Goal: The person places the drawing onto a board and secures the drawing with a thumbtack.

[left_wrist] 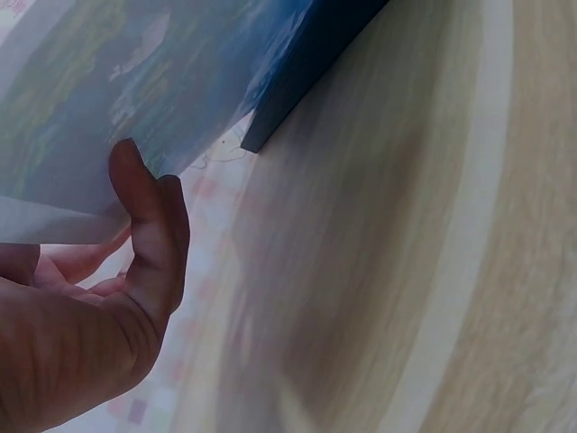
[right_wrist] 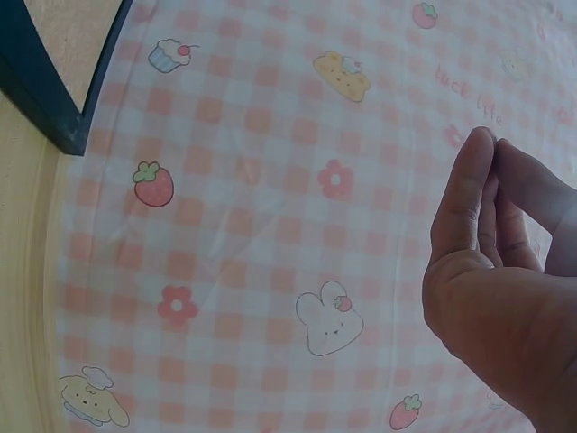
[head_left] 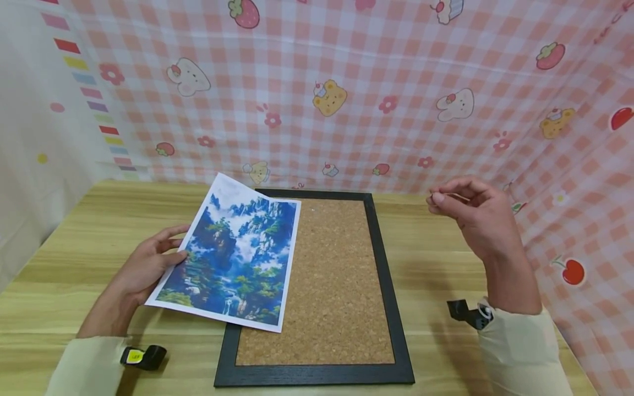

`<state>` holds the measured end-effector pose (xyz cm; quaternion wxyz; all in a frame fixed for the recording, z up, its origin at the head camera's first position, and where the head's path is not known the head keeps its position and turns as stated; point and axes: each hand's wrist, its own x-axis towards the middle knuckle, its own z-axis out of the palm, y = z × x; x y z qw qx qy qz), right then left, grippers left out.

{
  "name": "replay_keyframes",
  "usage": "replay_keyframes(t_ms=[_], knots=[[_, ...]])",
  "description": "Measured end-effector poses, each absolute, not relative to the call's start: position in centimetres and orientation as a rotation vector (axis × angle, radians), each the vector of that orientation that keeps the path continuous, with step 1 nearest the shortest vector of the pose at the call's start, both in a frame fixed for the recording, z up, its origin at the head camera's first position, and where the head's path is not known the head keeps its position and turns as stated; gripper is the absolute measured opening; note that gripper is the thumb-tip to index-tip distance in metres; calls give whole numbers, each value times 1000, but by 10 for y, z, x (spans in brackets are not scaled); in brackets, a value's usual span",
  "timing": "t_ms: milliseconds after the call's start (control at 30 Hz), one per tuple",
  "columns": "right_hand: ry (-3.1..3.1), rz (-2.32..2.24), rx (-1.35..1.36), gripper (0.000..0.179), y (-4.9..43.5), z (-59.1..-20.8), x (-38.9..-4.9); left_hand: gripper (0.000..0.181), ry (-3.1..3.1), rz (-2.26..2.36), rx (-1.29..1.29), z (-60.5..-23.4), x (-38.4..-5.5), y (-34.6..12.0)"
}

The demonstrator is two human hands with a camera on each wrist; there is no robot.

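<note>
A cork board [head_left: 332, 275] in a black frame [head_left: 391, 308] lies flat on the wooden table [head_left: 84, 236]. A landscape print [head_left: 238, 258] of blue mountains rests tilted over the board's left side and juts past it. My left hand [head_left: 174, 247] pinches the print's left edge, thumb on top. From the left wrist view I see the print [left_wrist: 135, 72] from beneath, with the thumb [left_wrist: 149, 207] at its edge and the frame [left_wrist: 306, 63] beyond. My right hand [head_left: 437, 199] hovers right of the board, fingertips [right_wrist: 487, 153] pressed together. I cannot tell if anything tiny sits between them.
Pink checked cloth [head_left: 376, 82] with cartoon prints walls the table at the back and right; it also fills the right wrist view [right_wrist: 270, 225], beside a frame corner [right_wrist: 54, 99]. Black wrist cameras [head_left: 145, 357] [head_left: 468, 312] sit on both sleeves. Bare wood shows on both sides of the board.
</note>
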<state>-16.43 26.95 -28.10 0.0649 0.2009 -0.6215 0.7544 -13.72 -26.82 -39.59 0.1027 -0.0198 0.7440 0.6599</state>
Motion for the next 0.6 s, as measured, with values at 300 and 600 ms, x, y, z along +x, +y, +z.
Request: replay_keyframes(t_ms=[300,600], knots=[[-1886,2274,614,14,267,-278,-163,54,2168,1944,-46,-396,-137,-263],[-1890,2261,629,13,266,-276,-163,62,2198,1880,-38,-396,-136,-258]])
